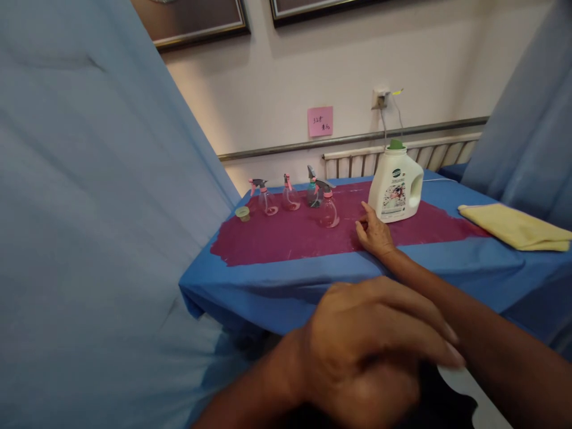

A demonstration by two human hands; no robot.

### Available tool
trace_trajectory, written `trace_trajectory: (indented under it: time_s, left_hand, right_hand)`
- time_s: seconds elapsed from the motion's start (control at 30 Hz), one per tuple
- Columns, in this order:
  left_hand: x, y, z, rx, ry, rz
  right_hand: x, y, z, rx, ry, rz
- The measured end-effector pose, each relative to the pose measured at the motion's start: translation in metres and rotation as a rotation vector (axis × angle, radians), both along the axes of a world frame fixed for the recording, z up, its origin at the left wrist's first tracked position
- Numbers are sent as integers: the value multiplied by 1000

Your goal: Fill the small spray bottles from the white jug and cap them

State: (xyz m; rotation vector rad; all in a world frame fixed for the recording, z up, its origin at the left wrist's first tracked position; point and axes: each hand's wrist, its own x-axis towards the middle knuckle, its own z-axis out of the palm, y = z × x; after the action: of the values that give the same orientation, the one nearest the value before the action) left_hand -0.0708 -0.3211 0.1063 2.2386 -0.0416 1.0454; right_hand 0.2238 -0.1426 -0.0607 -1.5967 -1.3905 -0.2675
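Note:
My right hand [374, 232] rests on the maroon cloth [286, 235], fingers apart and holding nothing. Just beyond it stands a white detergent jug [384, 205] with a green spout top. My left hand [366, 345] is raised close to the camera in front of the table, slightly blurred. Its fingers are loosely bent, and nothing shows in them. Left of my right hand, a clear spray bottle [329, 213] stands upright. Behind and beside it are a bluish-grey spray bottle [314, 193] and two clear ones with pink parts [291, 198] [269, 204]. A small pale green cup [243, 214] sits at the left.
A folded yellow cloth [513, 225] lies on the right of the blue table covering [268, 292]. Blue curtains [89, 208] hang on both sides. On the wall behind are a pink note [320, 121], a socket [380, 99] with cables, a pipe and a radiator [357, 164].

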Motion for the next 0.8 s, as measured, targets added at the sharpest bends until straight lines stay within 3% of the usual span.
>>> trace_trajectory:
  time_s: [0.1, 0.27, 0.37, 0.5, 0.67, 0.8]
  left_hand:
    - [27, 48, -13, -147, -96, -77]
    - [32, 82, -46, -308, 162, -7]
    - [28, 105, -58, -448, 210, 140]
    - [26, 157, -66, -578, 190, 380]
    - [19, 236, -72, -560, 149, 618]
    - [8, 303, -62, -446, 117, 798]
  right_hand:
    - [0, 0, -1, -1, 9, 4]
    - [-1, 1, -1, 0, 23, 15]
    - [-1, 0, 0, -1, 28, 23]
    - [-3, -1, 0, -4, 43, 33]
    - [-6, -2, 2, -3, 79, 53]
    - [-8, -6, 5, 5, 107, 76]
